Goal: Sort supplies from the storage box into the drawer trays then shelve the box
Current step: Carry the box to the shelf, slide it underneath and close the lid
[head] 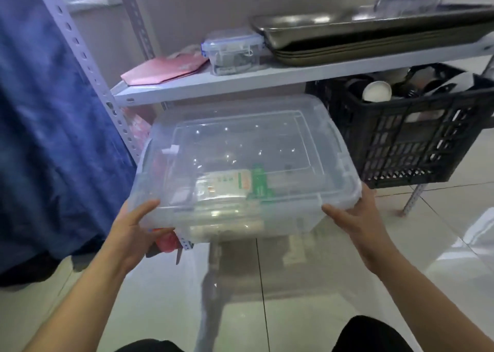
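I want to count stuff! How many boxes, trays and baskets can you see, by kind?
Clear plastic boxes with lids: 2, big held one, small one with blue clips
Stacks of flat metal trays: 1
Black plastic lattice baskets: 1
Total: 4

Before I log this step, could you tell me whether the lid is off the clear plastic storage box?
No, the clear plastic storage box has its transparent lid on, while both hands hold it.

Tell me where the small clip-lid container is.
In the head view, the small container sits on the shelf, between the pink envelope on its left and stacked metal trays on its right.
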Available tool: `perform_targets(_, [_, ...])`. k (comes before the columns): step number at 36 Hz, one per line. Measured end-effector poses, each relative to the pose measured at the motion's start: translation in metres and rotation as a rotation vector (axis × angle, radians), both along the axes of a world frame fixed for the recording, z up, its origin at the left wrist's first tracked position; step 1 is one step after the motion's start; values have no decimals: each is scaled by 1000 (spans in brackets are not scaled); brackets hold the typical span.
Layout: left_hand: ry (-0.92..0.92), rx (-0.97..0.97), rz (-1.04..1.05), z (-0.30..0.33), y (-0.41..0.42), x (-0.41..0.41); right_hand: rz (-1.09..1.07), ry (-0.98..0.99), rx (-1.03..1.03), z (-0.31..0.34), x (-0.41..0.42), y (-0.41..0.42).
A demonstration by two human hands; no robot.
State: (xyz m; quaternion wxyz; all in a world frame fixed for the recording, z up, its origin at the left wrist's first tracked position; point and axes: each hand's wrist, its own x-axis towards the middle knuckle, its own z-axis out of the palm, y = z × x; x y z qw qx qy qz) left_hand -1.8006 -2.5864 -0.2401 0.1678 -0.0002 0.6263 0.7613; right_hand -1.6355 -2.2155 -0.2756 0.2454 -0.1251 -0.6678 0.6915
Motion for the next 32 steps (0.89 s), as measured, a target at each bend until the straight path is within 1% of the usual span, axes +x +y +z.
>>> perform_targets(3, [80,-83,-35,-14,3,-4,-4,-81,183,-17,-4,12])
perform_targets(5, [136,-132,-96,-20,-1,-5,-28,-74,260,-25,-5,16])
perform_targets(7, [185,-174,-151,-24,-8,-7,-109,-73,383,-33,-6,17])
perform_targets(9, [206,-302,-109,-26,-13,-8,-280,-94,629,-40,-6,16])
perform_targets(11, [299,-566,-25,-23,-13,-8,-397,-35,972,-46,-6,16])
perform_targets(12, [403,-715,26,-23,-13,-7,-404,18,1135,-48,-6,14])
perform_targets(13, [546,-844,73,-23,-13,-8,-393,61,1269,-51,-7,11])
perform_targets(15, [929,-1050,58,-30,-14,-12,-369,103,1456,-59,-12,7])
perform_targets(16, [1093,-1123,3,-33,-15,-14,-361,110,1525,-61,-15,5])
perform_targets(17, [1185,-1169,-51,-35,-14,-14,-349,113,1589,-63,-18,5])
perform_targets(18, [1237,-1181,-94,-37,-12,-14,-333,120,1641,-63,-21,6])
perform_targets(20, [1350,-1210,-140,-41,-8,-20,-302,141,1702,-57,-28,11])
perform_targets(22, [1491,-1243,-131,-38,-1,-29,-271,159,1718,-45,-38,20])
perform_targets(24, [1580,-1196,-67,-27,8,-43,-249,154,1668,-24,-52,29])
perform_targets(25, [1581,-1170,-25,-18,14,-52,-264,140,1626,-11,-62,33])
perform_targets(27, [1529,-1160,62,2,28,-69,-338,89,1539,12,-87,35])
perform_targets(29, [1445,-1207,117,16,48,-83,-402,-11,1476,31,-117,30])
perform_targets(32, [1233,-1340,116,18,81,-89,-358,-229,1431,33,-153,22])
